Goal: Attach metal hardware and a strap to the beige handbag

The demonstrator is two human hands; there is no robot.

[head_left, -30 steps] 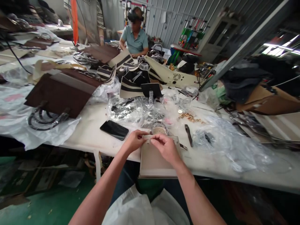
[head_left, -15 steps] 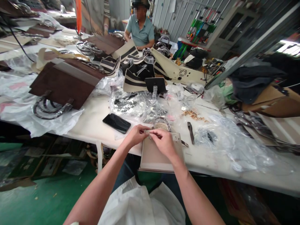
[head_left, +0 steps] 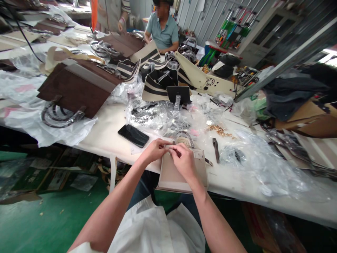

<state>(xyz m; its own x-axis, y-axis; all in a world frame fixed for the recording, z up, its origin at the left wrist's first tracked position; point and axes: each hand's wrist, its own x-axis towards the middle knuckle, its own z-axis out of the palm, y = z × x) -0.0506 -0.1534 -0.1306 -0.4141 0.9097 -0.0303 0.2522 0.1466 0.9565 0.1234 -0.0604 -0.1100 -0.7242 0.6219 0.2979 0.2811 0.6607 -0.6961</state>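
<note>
A flat beige bag (head_left: 181,177) lies at the table's front edge, its near end reaching over my lap. At its far left corner my left hand (head_left: 157,151) pinches with thumb and forefinger. My right hand (head_left: 183,159) rests over the bag's top edge, fingertips pinched close to the left ones. Whatever small piece is between the fingers is too small to make out. A ring-shaped handle in clear wrap (head_left: 184,136) stands just beyond the top edge. At the right corner a brown strap (head_left: 209,161) sticks out from the bag.
A black phone (head_left: 133,135) lies left of my hands. To the right are a dark strap piece (head_left: 216,150), gold-coloured hardware (head_left: 219,130) and clear plastic bags (head_left: 265,168). A dark brown bag (head_left: 79,86) lies left. Across the table sits a person in a blue shirt (head_left: 164,33).
The view has shifted slightly, so the table items appear farther right. My right fingertips have moved a little to the right along the bag's top edge. The left hand keeps its pinch.
</note>
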